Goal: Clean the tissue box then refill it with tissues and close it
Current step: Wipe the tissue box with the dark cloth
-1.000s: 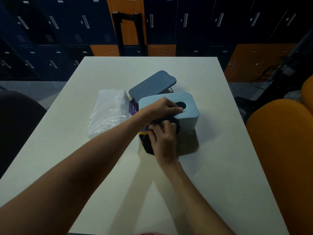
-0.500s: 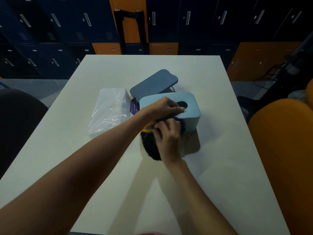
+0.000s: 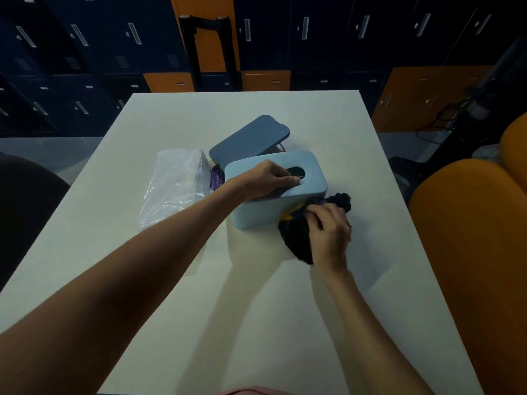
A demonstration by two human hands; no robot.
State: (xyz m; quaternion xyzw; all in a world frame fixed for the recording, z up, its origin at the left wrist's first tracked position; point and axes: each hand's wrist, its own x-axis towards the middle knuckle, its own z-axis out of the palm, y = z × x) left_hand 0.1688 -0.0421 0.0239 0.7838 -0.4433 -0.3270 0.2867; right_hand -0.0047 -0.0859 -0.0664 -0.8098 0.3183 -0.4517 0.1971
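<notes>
A light blue tissue box stands on the white table, with an oval slot in its upturned face. My left hand rests on that face, fingers pressing beside the slot. My right hand grips a black cloth with a yellow patch, held against the box's near right corner. Behind the box lies a darker blue lid, tilted. A clear plastic pack of tissues lies to the left of the box, a purple label at its end.
Orange chairs stand close along the table's right edge. A dark chair is at the left. Blue and orange lockers fill the back wall. Black cables and a stand lie on the floor at the right.
My right hand has swept the black cloth along the box's near side, from its left part to the right corner. My left hand has stayed on the box.
</notes>
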